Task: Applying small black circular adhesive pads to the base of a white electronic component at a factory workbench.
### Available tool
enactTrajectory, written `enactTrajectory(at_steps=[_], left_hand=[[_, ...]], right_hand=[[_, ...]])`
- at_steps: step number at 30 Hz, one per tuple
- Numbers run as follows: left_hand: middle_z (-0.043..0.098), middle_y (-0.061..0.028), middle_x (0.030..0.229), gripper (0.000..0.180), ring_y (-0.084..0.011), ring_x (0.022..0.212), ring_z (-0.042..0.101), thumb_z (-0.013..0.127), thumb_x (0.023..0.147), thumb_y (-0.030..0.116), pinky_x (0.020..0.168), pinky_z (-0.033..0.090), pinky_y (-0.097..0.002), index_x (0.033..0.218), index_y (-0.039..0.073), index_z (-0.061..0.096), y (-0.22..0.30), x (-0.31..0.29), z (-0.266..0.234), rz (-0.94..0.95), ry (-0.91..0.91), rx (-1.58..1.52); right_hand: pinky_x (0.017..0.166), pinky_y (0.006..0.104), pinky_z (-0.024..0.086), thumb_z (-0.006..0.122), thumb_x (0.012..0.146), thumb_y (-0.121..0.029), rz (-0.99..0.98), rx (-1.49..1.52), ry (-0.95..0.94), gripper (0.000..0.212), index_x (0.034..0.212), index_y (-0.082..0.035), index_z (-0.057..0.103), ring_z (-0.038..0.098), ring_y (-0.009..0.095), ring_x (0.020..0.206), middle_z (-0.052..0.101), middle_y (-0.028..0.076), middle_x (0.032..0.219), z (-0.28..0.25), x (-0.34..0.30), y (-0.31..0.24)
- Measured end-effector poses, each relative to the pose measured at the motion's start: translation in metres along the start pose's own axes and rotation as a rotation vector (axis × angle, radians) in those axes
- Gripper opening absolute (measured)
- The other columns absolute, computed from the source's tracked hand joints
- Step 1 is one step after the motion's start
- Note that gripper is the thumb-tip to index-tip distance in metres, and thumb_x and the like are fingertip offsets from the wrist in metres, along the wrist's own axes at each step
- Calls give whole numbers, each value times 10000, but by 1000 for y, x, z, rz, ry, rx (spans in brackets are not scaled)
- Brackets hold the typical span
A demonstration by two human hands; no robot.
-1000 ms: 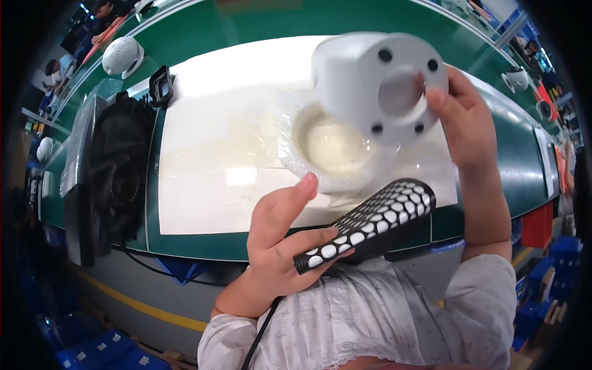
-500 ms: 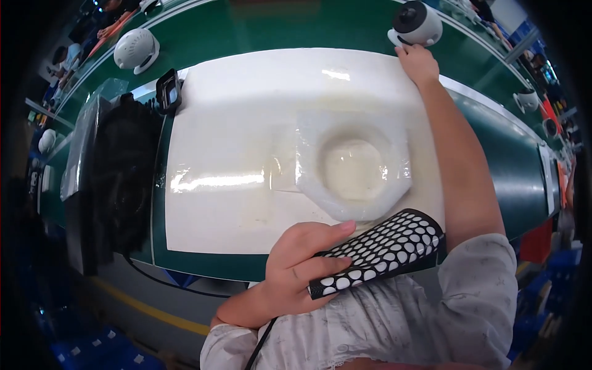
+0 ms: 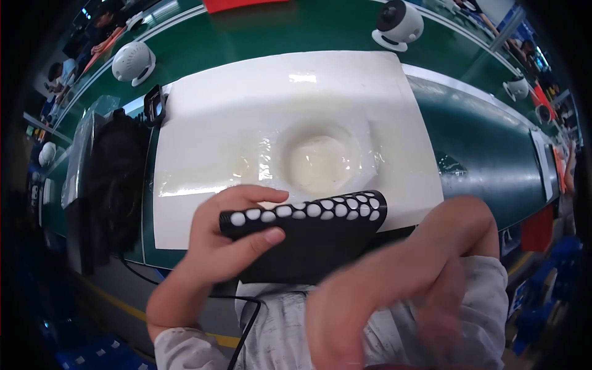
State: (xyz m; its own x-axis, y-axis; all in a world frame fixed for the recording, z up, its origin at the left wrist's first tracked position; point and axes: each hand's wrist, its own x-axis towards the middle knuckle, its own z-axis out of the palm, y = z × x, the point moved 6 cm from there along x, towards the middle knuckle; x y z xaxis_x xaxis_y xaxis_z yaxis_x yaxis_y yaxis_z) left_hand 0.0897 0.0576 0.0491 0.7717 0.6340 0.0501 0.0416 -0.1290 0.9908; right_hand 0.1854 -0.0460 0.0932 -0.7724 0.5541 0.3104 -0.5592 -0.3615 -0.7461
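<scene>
My left hand point(image 3: 231, 228) grips the left end of a curved black sheet point(image 3: 308, 246) with rows of white oval dots along its upper edge. Its thumb lies on the sheet's plain black face, and the fingers reach over the dotted edge. My right hand point(image 3: 336, 327) is low in front of my body, smeared by motion, and its fingers cannot be made out. Just beyond the sheet sits a whitish, plastic-wrapped pad with a round hollow point(image 3: 320, 163), taped onto a white board point(image 3: 203, 135).
White round-headed devices stand on the green table at the far left point(image 3: 134, 63) and far right point(image 3: 399, 24). A black bag-like bundle point(image 3: 117, 179) lies at the left, with a small black-framed device point(image 3: 154, 106) beside it. People sit farther off.
My right hand has come back from the far white device to my body. My left hand has moved left and turned the sheet, so its plain black face shows. The view has shifted.
</scene>
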Motion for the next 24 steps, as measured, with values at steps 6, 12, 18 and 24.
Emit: enactTrajectory(at_steps=[6, 12, 18, 24], left_hand=[[583, -209, 917, 181, -230, 784, 579, 670, 620, 86, 706, 437, -276, 587, 0, 514, 18, 48, 9, 145, -464, 157], [589, -107, 831, 201, -157, 788, 558, 650, 644, 52, 696, 429, -245, 809, -51, 599, -23, 59, -12, -7, -322, -7], [587, -103, 825, 201, -153, 748, 552, 645, 651, 49, 672, 425, -242, 820, -48, 595, -19, 59, -10, 47, -390, 81], [584, -93, 810, 221, -150, 754, 554, 655, 652, 66, 677, 426, -243, 838, -36, 593, -25, 57, -11, -6, -344, 40]], right_hand=[[676, 233, 352, 484, 676, -661, -56, 509, -25, 783, 1088, -15, 322, 427, 112, 739, 426, 61, 856, 14, 7, 9], [686, 223, 333, 469, 626, -710, 91, 185, -96, 886, 1144, -17, 277, 414, 110, 781, 402, 41, 850, 0, 4, 15], [711, 204, 322, 479, 598, -718, 98, 194, -1, 935, 1176, -19, 252, 421, 112, 818, 431, 71, 932, -11, 2, 8], [667, 189, 354, 491, 564, -719, 201, 65, 330, 929, 1117, 14, 349, 467, 116, 759, 466, 73, 860, -5, -2, -7]])
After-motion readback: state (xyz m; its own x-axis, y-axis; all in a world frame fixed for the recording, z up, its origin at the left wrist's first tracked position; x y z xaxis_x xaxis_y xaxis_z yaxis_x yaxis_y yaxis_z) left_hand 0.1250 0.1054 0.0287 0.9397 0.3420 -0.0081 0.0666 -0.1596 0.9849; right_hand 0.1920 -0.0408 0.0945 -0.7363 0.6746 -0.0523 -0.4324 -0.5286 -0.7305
